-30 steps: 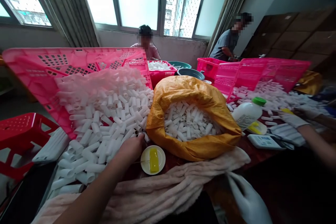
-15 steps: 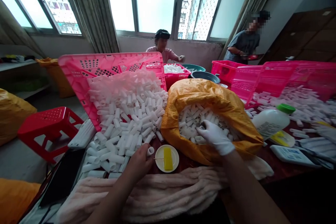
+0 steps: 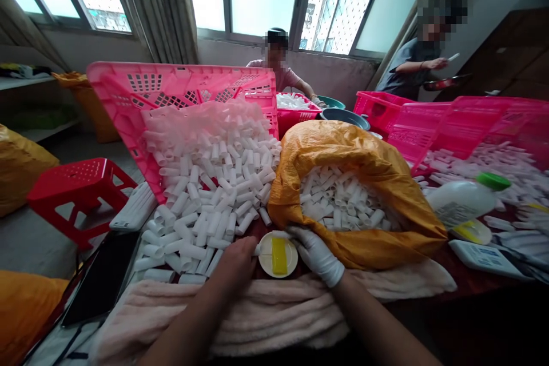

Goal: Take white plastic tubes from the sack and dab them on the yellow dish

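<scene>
My left hand [image 3: 237, 262], bare, is closed around a short white tube [image 3: 257, 250], whose end shows past the fingers. A thin stick [image 3: 266, 255] runs from near that hand across a small round dish [image 3: 263, 266]; whether the fingers hold it I cannot tell. On the dish lies a yellow block [image 3: 279, 257]. My right hand [image 3: 316, 254], in a white glove, pinches a small white tube [image 3: 281, 234] at the dish's back edge. Behind the right hand an orange woven sack [image 3: 343, 140] stands open with many white tubes [image 3: 343, 194] inside.
Loose white tubes [image 3: 214, 206] spill from a tilted pink crate [image 3: 180, 77] on the left. A white bottle with a green cap [image 3: 463, 201] and a calculator-like device [image 3: 486, 260] are at right. A pinkish cloth [image 3: 274, 314] lines the front edge. Two people work beyond.
My right hand has come out of the sack, moving left and toward me, to the dish with a white tube. My left hand stays beside the dish, shifted slightly right.
</scene>
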`<state>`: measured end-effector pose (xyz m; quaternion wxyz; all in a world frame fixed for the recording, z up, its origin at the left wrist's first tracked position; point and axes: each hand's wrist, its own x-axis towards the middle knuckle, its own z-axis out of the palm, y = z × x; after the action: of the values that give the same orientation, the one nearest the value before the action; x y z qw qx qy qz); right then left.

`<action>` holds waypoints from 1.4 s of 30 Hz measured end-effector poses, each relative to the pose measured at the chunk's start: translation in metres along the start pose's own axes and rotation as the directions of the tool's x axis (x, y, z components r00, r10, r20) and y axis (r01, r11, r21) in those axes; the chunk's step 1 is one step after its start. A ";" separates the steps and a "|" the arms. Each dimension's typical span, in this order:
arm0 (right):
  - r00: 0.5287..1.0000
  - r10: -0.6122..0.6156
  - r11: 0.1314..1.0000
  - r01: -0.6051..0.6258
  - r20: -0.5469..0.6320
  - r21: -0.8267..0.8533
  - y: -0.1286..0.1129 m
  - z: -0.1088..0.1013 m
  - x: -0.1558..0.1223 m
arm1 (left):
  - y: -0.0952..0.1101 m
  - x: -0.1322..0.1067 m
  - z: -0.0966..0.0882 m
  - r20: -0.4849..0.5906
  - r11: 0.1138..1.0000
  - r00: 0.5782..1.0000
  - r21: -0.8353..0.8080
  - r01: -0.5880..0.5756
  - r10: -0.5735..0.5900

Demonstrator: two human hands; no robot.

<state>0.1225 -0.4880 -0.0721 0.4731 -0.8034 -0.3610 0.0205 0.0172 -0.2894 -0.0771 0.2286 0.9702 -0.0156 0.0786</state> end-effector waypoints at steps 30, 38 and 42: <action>0.994 -0.041 0.999 0.039 -0.097 -0.024 0.001 0.015 -0.009 | -0.001 0.000 0.002 -0.065 0.998 0.995 0.001 -0.069 0.069; 0.994 -0.016 0.998 0.010 -0.106 -0.060 -0.007 0.014 -0.013 | 0.000 -0.001 0.001 -0.065 0.998 0.997 -0.020 -0.052 0.050; 0.991 -0.027 0.997 0.017 -0.131 -0.080 -0.011 0.013 -0.013 | 0.000 -0.002 0.001 -0.066 0.998 0.997 -0.038 -0.042 0.039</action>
<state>0.1014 -0.4828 -0.0749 0.4642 -0.8169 -0.3382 -0.0523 0.0155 -0.2898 -0.0786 0.2464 0.9619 -0.0295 0.1145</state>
